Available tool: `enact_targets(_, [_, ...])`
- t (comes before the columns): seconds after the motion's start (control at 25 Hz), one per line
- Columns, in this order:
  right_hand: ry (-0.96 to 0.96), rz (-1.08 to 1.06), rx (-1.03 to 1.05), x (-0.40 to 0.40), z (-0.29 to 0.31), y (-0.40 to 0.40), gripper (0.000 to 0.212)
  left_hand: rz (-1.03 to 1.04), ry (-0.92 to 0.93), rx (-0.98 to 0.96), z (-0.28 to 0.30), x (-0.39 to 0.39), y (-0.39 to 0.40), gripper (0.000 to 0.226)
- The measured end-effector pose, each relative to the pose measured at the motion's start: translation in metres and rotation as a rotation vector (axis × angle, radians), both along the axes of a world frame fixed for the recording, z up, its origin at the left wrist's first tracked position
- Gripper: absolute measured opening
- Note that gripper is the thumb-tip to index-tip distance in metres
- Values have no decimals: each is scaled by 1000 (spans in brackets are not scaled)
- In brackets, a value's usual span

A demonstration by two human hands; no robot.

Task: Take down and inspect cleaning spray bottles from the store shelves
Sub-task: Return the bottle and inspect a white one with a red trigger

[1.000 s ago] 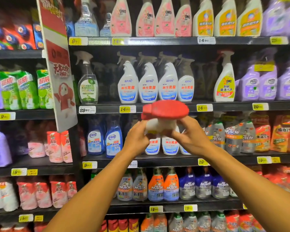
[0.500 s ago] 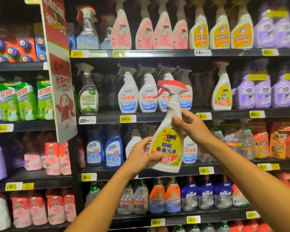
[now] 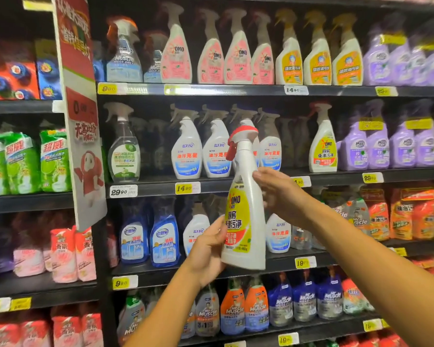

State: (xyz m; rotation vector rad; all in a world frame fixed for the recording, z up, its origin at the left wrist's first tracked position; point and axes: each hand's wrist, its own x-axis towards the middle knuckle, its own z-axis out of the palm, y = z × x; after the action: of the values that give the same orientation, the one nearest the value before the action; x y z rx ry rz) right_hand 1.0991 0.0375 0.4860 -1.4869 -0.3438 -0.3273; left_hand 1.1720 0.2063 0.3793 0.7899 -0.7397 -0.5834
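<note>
I hold a white OMO spray bottle (image 3: 246, 214) with a yellow label and red trigger head upright in front of the shelves, its label turned to the left. My left hand (image 3: 207, 251) grips its lower body from the left. My right hand (image 3: 277, 194) holds its upper body just below the neck from the right. A matching OMO bottle (image 3: 322, 146) stands on the second shelf to the right.
Shelves (image 3: 236, 90) are packed with spray bottles: pink and yellow OMO on top, white and purple ones in the middle, blue and Mr Muscle bottles below. A red and white hanging sign (image 3: 79, 108) juts out at left. Refill pouches (image 3: 23, 161) fill the left bay.
The bottle went from tipped toward me, cap facing the camera, to upright, then turned so its label faces left. The view has shifted slightly upward.
</note>
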Motion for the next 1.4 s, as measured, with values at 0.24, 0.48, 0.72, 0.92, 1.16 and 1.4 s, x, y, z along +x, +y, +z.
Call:
enact_targets(0.24, [-94, -349, -38, 7, 6, 31, 44, -32, 204, -8, 13, 2, 3, 45])
enact_targets(0.48, [-105, -381, -37, 2, 11, 45, 44, -48, 194, 8, 15, 4, 14, 52])
enact_targets(0.72, [-78, -297, -73, 1, 15, 37, 27, 84, 24, -50, 17, 8, 13, 34])
enact_targets(0.92, [-105, -463, -189, -3, 13, 24, 37, 323, -179, -18, 32, -2, -7, 40])
enact_targets(1.16, [-79, -396, -262, -10, 14, -19, 27, 404, -294, 50, 39, -4, -40, 35])
enact_targets(1.4, [-67, -432, -189, 6, 4, -76, 29, 371, -270, 158, 43, 8, -90, 23])
